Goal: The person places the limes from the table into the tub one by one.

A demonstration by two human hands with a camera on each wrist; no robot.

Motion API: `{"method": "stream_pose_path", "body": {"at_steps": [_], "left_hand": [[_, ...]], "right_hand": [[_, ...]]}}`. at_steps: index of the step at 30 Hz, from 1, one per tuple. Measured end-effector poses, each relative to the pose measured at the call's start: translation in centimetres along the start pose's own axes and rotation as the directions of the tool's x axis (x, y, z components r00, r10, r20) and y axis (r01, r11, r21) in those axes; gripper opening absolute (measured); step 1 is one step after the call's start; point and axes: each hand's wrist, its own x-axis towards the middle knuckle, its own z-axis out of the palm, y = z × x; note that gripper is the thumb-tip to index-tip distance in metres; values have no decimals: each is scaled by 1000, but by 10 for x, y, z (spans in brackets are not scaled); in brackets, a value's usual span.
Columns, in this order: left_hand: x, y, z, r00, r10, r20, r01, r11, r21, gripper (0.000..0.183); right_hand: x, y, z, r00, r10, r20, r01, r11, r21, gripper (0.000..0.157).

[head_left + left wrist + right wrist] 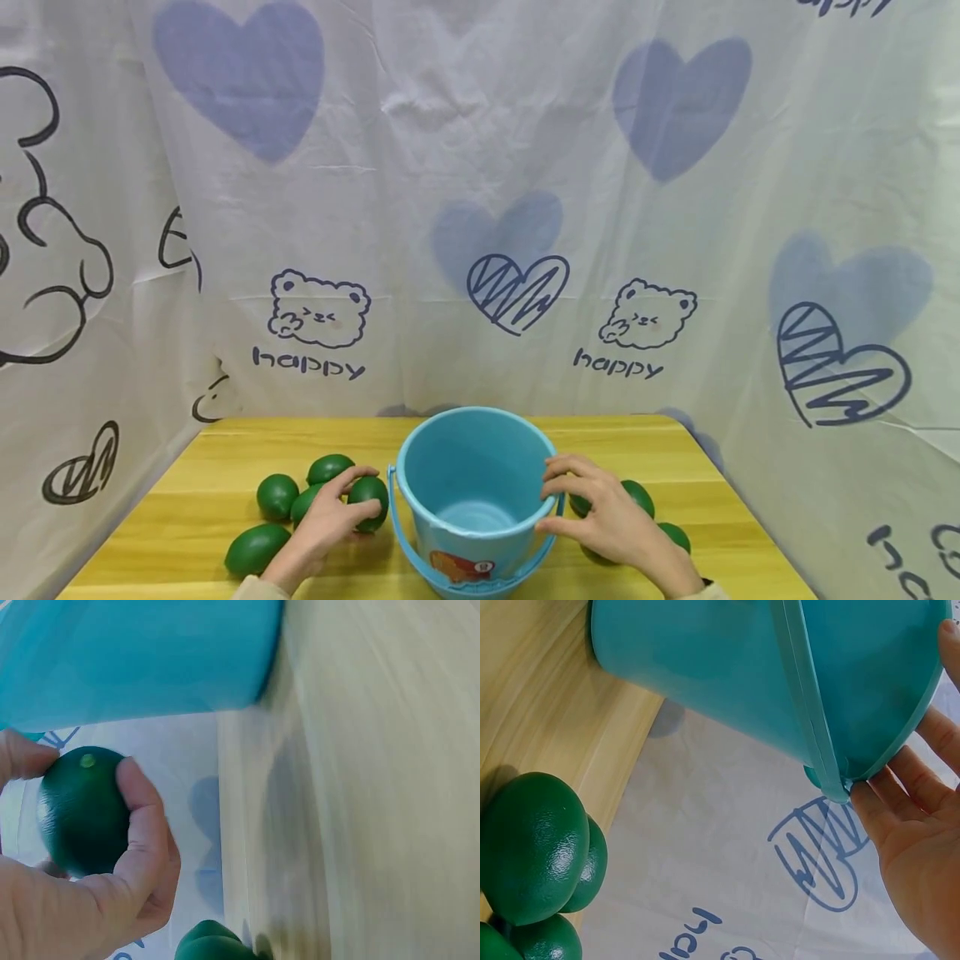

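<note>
A light blue bucket (480, 546) with a hinged handle (408, 546) stands upright between the two hands. My left hand (330, 521) grips a green lime (369, 502) between thumb and fingers, just left of the bucket and below its rim. In the left wrist view the held lime (84, 814) shows its pale stem end. My right hand (607, 512) holds the bucket's rim on the right side, fingertips over the edge. The right wrist view shows the right hand's fingers (911, 776) along the rim, near the handle's joint. The bucket's visible inner floor bears nothing.
Several more limes lie left on the wooden table (187, 500), among them a front lime (257, 550) and a back lime (330, 468). More limes (637, 498) sit behind and beside the right hand, partly hidden. A printed cloth (420, 167) hangs round the table.
</note>
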Motion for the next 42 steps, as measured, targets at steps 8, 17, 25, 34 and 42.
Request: {"method": "stream_pose_path", "body": {"at_steps": [8,17,25,34,42], "left_hand": [[-2,10,-4,1000,-22,22,24,989,-144,46],[-5,23,-5,998,16,-58,-22,995,-101,44],[-11,35,-6,992,50,-113,-57,997,-60,60],[-13,37,-15,994,70,-82,-85,978,-192,51],[-8,52,-17,992,121,-40,-127,946,-297,54]], "right_hand": [[-1,-1,-1,1000,27,14,-27,1000,-3,21],[-1,-1,-3,998,49,30,-49,999,-2,21],[-1,-1,-2,999,27,32,-27,1000,-6,20],[0,-2,3,999,29,43,-30,999,23,20],[-1,-2,-3,999,34,31,-35,999,24,19]]}}
